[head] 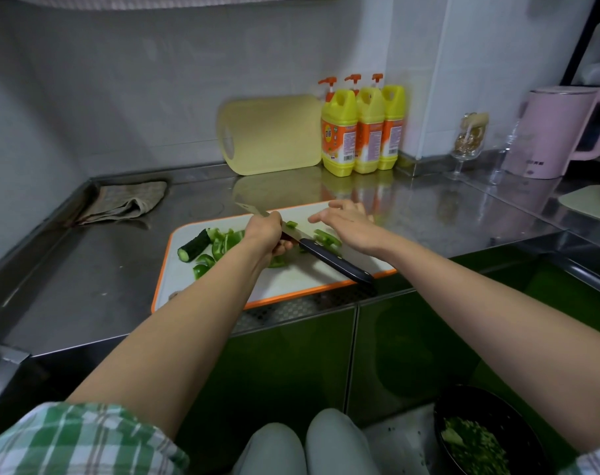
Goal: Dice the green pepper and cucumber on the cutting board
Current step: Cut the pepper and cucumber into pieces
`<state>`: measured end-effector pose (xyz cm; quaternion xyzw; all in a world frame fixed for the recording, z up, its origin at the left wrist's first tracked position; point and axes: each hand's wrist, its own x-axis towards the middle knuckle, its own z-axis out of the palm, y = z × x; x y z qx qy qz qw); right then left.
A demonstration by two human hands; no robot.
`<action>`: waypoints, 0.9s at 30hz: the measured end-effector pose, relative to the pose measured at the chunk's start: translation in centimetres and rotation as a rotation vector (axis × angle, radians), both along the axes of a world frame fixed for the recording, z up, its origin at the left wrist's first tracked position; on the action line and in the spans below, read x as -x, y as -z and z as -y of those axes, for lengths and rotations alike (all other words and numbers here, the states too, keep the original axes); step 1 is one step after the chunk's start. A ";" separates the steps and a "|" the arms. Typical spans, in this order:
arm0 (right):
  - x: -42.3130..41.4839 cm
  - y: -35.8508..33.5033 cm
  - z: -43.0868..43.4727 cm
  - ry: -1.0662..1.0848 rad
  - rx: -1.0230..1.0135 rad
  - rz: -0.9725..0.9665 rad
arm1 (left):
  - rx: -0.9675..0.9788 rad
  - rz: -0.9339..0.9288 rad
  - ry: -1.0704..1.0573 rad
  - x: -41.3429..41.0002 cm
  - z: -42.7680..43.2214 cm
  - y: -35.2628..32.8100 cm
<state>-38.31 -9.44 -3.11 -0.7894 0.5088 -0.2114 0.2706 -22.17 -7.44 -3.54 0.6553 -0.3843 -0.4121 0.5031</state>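
Now left hand (267, 233) gripping knife (336, 260), right hand (345, 223) spread open, pepper pieces (220, 243) beside both

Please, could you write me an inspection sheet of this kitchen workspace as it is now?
Surface: steel counter; white cutting board with an orange rim lies at its front edge.
Job's things: cucumber piece and green pepper pieces on the board, not yet diced; knife slants across the board.
Clutter: folded cloth, yellow board leaning on the wall, three detergent bottles, glass, pink kettle.
Grippers: left hand grips the knife at the blade, handle free; right hand open over pepper pieces.
Cables: nothing seen.
Surroundings: pale wall; black bowl of chopped greens below, right.
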 end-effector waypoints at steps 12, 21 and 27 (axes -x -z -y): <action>-0.6 0.7 1.0 -0.111 0.141 0.089 | -0.001 0.002 -0.039 -0.8 -1.0 -0.1; -0.7 1.1 1.5 -0.146 0.202 0.161 | 0.005 -0.035 -0.035 -1.4 -1.3 -0.4; -1.4 1.0 1.6 -0.175 0.110 0.061 | 0.015 -0.005 -0.016 -1.5 -1.4 -0.3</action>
